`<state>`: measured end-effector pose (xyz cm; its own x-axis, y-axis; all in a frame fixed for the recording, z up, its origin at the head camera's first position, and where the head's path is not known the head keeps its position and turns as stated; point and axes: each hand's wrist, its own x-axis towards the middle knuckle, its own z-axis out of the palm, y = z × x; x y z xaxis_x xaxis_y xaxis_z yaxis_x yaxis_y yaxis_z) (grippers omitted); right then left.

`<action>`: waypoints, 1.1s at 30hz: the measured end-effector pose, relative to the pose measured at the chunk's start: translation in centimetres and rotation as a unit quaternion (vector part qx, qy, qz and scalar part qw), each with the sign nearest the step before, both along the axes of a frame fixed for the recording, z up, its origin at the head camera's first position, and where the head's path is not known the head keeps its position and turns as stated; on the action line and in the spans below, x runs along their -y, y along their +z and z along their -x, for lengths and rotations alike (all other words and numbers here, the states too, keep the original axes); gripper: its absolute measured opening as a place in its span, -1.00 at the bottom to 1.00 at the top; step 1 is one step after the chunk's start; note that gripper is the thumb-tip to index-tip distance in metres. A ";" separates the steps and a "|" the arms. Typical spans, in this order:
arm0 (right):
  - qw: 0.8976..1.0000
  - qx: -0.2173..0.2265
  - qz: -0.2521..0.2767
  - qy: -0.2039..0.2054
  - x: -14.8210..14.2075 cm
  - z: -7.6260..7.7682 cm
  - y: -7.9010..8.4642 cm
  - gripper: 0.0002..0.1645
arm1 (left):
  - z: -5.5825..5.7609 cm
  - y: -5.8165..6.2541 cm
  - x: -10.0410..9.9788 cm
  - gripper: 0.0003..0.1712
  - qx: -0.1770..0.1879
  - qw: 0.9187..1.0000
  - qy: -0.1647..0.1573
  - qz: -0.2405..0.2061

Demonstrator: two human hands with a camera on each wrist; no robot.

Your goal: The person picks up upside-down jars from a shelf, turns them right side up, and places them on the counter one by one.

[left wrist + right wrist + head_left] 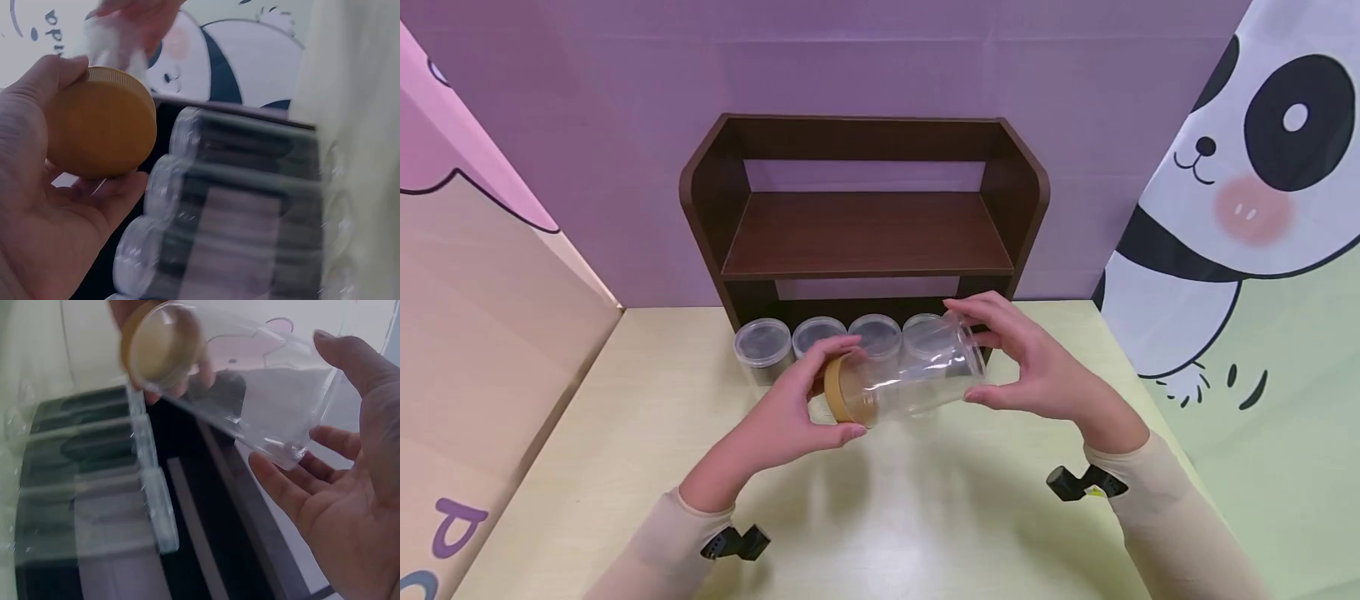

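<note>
A clear plastic jar [906, 387] with a golden lid [842, 390] is held sideways above the table, its lid end to the left. My left hand [790, 408] grips it at the lid; the left wrist view shows thumb and fingers round the ridged edge of the lid [103, 128]. At the other end, my right hand [1030, 367] holds the jar's base between thumb and fingers. In the right wrist view the jar [269, 406] looks see-through, with nothing visible inside.
Behind the held jar, several clear jars with clear lids [763, 342] stand in a row on the pale table [625, 467]. A dark brown two-level shelf [868, 233] stands against the purple backdrop. Printed cloths, one with a panda [1255, 167], hang at both sides.
</note>
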<state>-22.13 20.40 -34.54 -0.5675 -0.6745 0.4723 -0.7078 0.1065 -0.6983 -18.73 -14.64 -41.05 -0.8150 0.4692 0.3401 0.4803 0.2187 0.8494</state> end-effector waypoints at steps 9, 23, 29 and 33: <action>1.000 0.000 -0.010 -0.002 -0.1 -0.2 -2.1 0.12 | 0.4 1.3 1.5 0.01 -0.029 0.999 -0.009 -0.031; 0.997 0.053 -0.056 -0.013 0.5 -1.4 -3.9 0.02 | 0.5 3.1 2.1 0.12 -0.062 0.997 -0.010 -0.042; 0.992 0.102 -0.070 -0.024 1.5 -1.9 -5.3 0.02 | 0.7 4.0 1.4 0.06 -0.080 0.996 -0.032 -0.017; 0.989 0.130 -0.065 -0.026 2.6 -2.2 -6.4 0.05 | 1.0 4.4 0.6 0.01 -0.085 0.995 -0.050 0.010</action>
<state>-19.92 17.76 -40.90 -0.6935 -0.6872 0.2164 -0.4969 0.2387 -0.8344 -19.70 -15.26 -36.69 -0.6953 0.5529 0.4593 0.6372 0.1784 0.7498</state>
